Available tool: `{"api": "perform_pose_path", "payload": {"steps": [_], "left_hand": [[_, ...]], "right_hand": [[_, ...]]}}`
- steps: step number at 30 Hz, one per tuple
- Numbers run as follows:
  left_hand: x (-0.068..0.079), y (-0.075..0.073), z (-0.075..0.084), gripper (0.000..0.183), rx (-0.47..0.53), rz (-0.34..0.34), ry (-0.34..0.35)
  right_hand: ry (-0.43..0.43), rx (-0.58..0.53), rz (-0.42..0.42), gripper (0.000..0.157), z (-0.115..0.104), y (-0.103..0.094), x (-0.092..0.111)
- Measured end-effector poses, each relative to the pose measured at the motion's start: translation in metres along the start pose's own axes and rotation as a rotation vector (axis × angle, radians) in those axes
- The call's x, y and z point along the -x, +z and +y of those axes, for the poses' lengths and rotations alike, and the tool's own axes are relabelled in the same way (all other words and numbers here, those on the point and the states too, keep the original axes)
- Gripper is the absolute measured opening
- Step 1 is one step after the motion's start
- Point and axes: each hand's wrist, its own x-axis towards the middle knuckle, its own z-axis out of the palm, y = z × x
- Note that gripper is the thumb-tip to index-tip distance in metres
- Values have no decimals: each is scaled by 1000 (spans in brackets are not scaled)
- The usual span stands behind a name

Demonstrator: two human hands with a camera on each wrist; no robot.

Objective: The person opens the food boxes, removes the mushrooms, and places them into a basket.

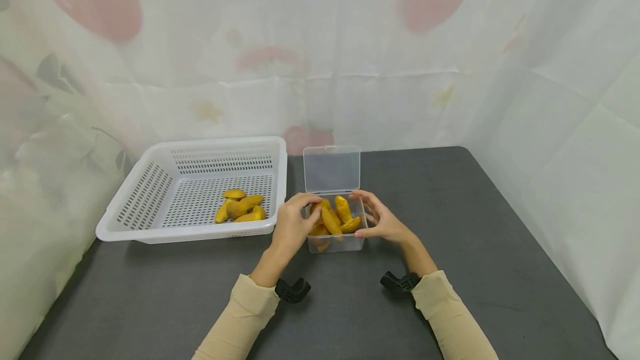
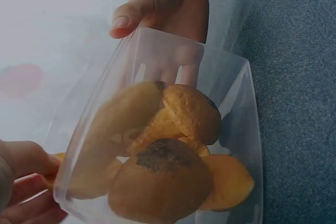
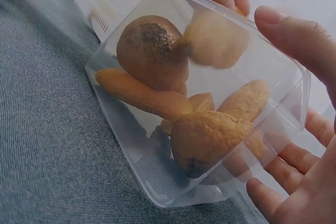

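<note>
A small clear plastic box (image 1: 337,244) with its hinged lid (image 1: 332,169) raised stands on the dark table. Inside lie several yellow-brown pieces (image 1: 344,209), some long, some rounded with dark rough patches (image 3: 157,38). At the left rim, my left hand (image 1: 292,220) pinches one yellow piece (image 2: 49,181) between thumb and fingers, and most of that piece is hidden. The right hand (image 1: 384,222) holds the right side of the box, its thumb (image 3: 294,32) at the rim and its other fingers spread along the wall.
A white perforated plastic basket (image 1: 187,233) stands left of the box, with several similar yellow pieces (image 1: 242,204) in its right front corner. The dark table (image 1: 480,271) extends to the right. A patterned curtain (image 1: 280,32) hangs behind.
</note>
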Motion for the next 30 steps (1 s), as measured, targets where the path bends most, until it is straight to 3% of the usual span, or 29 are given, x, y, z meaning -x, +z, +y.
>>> {"api": "perform_pose_path", "payload": {"steps": [7, 21, 30], "left_hand": [[-3, -6, -1, 15, 98, 78, 20], [-8, -22, -3, 14, 129, 131, 39], [-12, -39, -4, 17, 174, 160, -23]], "right_hand": [[1, -7, -11, 93, -3, 0, 0], [-11, -5, -16, 93, -2, 0, 1], [-3, -15, -17, 94, 0, 1, 0]]}}
